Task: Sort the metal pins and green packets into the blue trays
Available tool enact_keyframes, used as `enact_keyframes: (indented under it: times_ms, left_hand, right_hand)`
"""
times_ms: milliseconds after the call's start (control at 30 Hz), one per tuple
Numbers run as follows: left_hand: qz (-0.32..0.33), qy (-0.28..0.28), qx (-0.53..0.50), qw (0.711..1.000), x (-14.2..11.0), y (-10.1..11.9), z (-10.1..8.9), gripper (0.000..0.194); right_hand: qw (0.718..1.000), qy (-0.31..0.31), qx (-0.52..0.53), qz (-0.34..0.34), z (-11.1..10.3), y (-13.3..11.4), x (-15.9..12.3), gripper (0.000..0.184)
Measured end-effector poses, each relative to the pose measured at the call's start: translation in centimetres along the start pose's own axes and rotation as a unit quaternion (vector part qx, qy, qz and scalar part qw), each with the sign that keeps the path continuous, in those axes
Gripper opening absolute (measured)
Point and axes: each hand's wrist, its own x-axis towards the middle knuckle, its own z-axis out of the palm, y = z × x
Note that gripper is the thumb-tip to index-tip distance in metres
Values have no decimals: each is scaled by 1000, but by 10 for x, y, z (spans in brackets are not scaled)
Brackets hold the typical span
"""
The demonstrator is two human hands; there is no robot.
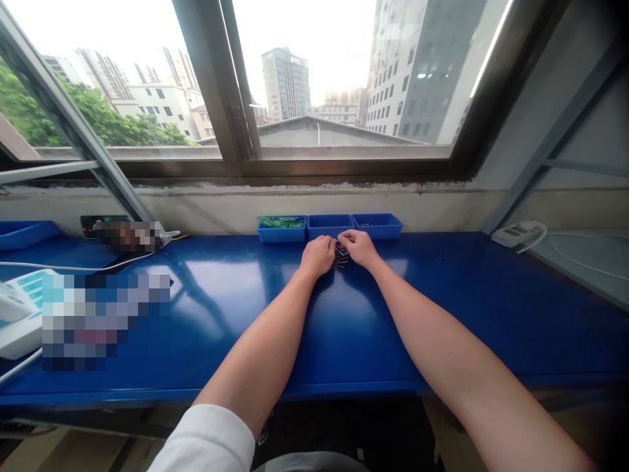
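Note:
Both hands meet over a small pile of thin dark metal pieces (341, 257), perhaps screws or pins, on the blue tabletop (344, 314). My left hand (318, 254) rests at the pile's left side with its fingers curled together. From the right, my right hand (360, 248) bends its fingers into a pinch at the pile's far side. Whatever lies between the fingertips is too small to make out. Just beyond the hands stand three blue bins: the left bin (282, 234) with green pieces, the middle bin (324, 228) and the right bin (386, 231) with a few tiny items.
At the left are a white device with teal slats (29, 295), a blurred-out object (105, 321) and a cable (63, 266). A blue tray (29, 231) sits at far left. A white power strip (518, 232) lies back right. Metal frame posts flank the window.

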Motion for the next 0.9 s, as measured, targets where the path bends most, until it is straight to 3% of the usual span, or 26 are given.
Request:
enact_keyframes:
  times_ms: [100, 267, 333, 433, 600, 733, 900]
  left_hand:
    - [-5, 13, -3, 1000, 1, -1, 1, 36]
    - [-16, 12, -12, 1000, 1, -2, 3, 34]
    - [-43, 12, -12, 999, 1, -3, 4, 35]
    - [-93, 3, -6, 996, 2, -4, 6, 41]
    - [-109, -27, 8, 994, 2, -7, 10, 41]
    - [-96, -43, 15, 994, 2, -8, 11, 40]
    - [-90, -61, 22, 994, 1, -7, 10, 40]
  right_hand:
    - [994, 0, 106, 25, 0, 0, 0, 24]
    - [994, 21, 104, 38, -3, 0, 2, 28]
    - [997, 41, 56, 20, -3, 1, 4, 32]
    - [991, 71, -109, -13, -4, 1, 7, 45]
    - [949, 27, -314, -8, -4, -1, 6, 63]
    - [935, 1, -353, 23, -5, 1, 6, 65]
    - [942, -4, -334, 35, -6, 9, 6, 65]
